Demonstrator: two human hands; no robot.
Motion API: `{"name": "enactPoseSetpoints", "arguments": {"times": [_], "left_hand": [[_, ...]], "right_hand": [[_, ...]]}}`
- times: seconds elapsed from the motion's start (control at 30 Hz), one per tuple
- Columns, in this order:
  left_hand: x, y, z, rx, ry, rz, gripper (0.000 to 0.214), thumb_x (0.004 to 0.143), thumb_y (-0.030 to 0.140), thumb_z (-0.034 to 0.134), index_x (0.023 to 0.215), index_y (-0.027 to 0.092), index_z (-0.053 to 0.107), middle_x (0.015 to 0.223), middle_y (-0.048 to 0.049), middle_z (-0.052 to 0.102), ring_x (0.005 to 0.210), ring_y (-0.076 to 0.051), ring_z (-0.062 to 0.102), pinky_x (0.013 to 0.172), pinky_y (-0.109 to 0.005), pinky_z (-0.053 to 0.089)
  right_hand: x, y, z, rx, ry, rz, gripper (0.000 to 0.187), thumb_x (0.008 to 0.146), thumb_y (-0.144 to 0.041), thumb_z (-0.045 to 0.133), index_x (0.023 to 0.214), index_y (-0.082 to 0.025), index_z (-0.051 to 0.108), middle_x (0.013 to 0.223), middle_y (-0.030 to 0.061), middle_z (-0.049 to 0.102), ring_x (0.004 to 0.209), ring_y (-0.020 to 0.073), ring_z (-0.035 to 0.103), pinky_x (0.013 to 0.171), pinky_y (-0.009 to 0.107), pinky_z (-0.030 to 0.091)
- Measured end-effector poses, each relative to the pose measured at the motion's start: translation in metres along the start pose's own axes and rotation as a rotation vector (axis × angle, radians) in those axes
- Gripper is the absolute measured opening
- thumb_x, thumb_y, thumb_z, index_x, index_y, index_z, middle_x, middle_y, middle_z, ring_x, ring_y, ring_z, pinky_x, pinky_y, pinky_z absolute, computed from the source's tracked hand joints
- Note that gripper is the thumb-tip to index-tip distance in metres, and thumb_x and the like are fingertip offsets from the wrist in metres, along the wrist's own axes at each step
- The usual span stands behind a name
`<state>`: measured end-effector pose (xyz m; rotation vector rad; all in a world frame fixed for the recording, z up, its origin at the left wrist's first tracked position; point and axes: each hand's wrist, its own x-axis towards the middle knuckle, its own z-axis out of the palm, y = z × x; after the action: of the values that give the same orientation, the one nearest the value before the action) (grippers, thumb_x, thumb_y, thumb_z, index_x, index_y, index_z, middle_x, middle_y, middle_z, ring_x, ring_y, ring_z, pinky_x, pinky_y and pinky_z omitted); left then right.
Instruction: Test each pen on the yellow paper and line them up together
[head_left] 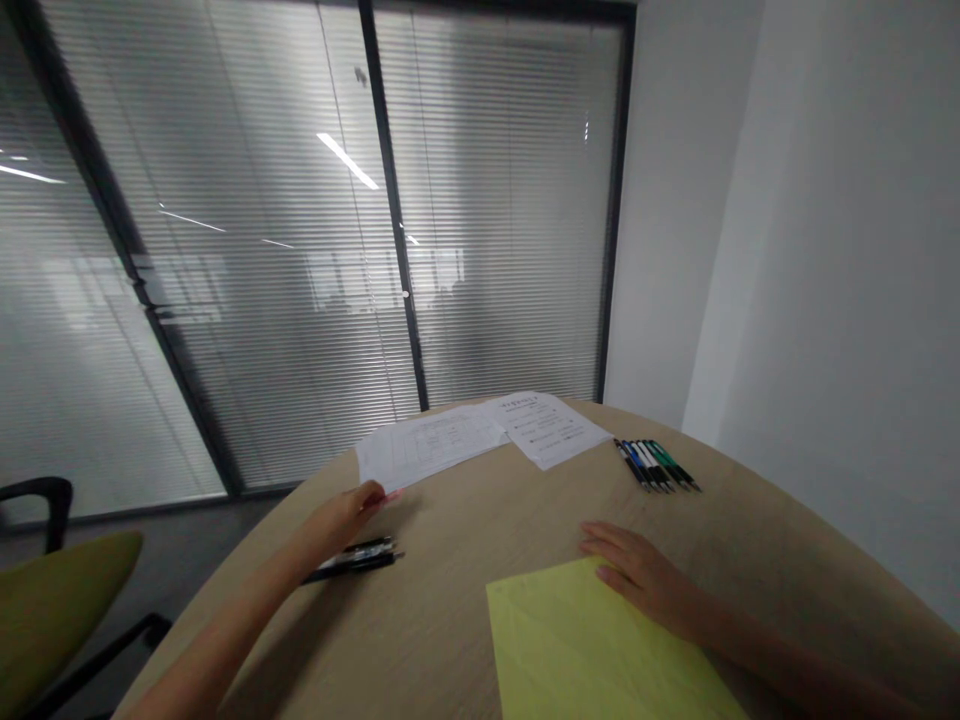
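Yellow paper fills the bottom of the head-cam view, on a curved wood-tone table; I'm on the rig remotely. The R hand rests over its upper right edge, fingers extended + slightly parted, gripping nothing AFAICT. The L hand has its fingertips pinched together on a thin pinkish item, prob. a pen, at the near corner of a white form. Dark pens lie just beside that wrist; a row of pens w/ blue, white + green parts lies farther right, near the corner of a lettered sheet. Risks, IMO: a weak pinch could let the pinkish item slip + roll; a low L wrist could knock the dark pens askew; R fingers dragging could shift or crease the yellow paper. Hard to make out: most of the pinkish item is behind the fingers, the arm covers part of the dark pens so no sure count, the yellow paper's cut off at bottom, sheet text is illegible.
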<state>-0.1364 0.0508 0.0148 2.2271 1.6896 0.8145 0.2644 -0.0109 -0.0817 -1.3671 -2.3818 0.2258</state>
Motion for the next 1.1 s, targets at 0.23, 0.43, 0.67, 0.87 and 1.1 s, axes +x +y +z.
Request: {"name": "enactPoseSetpoints", "arguments": {"times": [0.23,0.43,0.67,0.87,1.1], "left_hand": [[-0.002,0.04,0.004,-0.676,0.114,0.001,0.016,0.065,0.031,0.06,0.074,0.02,0.054,0.07,-0.0031,0.066,0.071,-0.021,0.06,0.071,-0.032,0.044],[-0.016,0.077,0.026,-1.288,-0.048,-0.172,0.013,0.067,0.019,0.062,0.077,0.016,0.053,0.067,-0.0009,0.061,0.065,-0.014,0.059,0.071,-0.027,0.046],[-0.028,0.096,0.04,-1.73,-0.452,-0.387,0.029,0.07,0.039,0.056,0.057,0.015,0.047,0.043,0.0084,0.028,0.035,-0.005,0.031,0.036,-0.016,0.031],[-0.027,0.089,0.038,-1.759,-0.519,-0.462,0.052,0.074,0.056,0.041,0.041,0.019,0.027,0.038,0.0107,0.011,0.031,-0.004,0.01,0.028,-0.015,0.019],[-0.027,0.086,0.034,-1.868,-0.419,-0.417,0.039,0.071,0.039,0.042,0.041,0.02,0.026,0.04,0.0102,0.008,0.031,-0.005,0.01,0.027,-0.015,0.023]], "right_hand": [[0.0,-0.004,-0.003,0.018,0.004,0.004,0.045,0.085,-0.044,0.03,0.115,-0.019,0.052,0.127,0.0082,0.044,0.118,0.0201,0.036,0.099,0.039,0.028],[0.0,-0.008,-0.007,0.028,0.01,-0.011,0.044,0.085,-0.042,0.03,0.115,-0.018,0.052,0.127,0.0088,0.045,0.118,0.02,0.036,0.099,0.039,0.027],[0.0,-0.006,-0.005,0.023,0.027,-0.02,0.043,0.085,-0.042,0.031,0.114,-0.018,0.053,0.126,0.0091,0.046,0.117,0.0207,0.038,0.098,0.04,0.029],[0.0,0.0,0.0,0.008,0.036,-0.033,0.043,0.085,-0.042,0.031,0.115,-0.02,0.052,0.126,0.0081,0.045,0.117,0.0208,0.038,0.098,0.04,0.029],[-0.001,0.0,-0.001,0.009,0.02,-0.024,0.044,0.085,-0.043,0.03,0.116,-0.019,0.051,0.127,0.008,0.044,0.118,0.0201,0.036,0.098,0.039,0.028]]}}
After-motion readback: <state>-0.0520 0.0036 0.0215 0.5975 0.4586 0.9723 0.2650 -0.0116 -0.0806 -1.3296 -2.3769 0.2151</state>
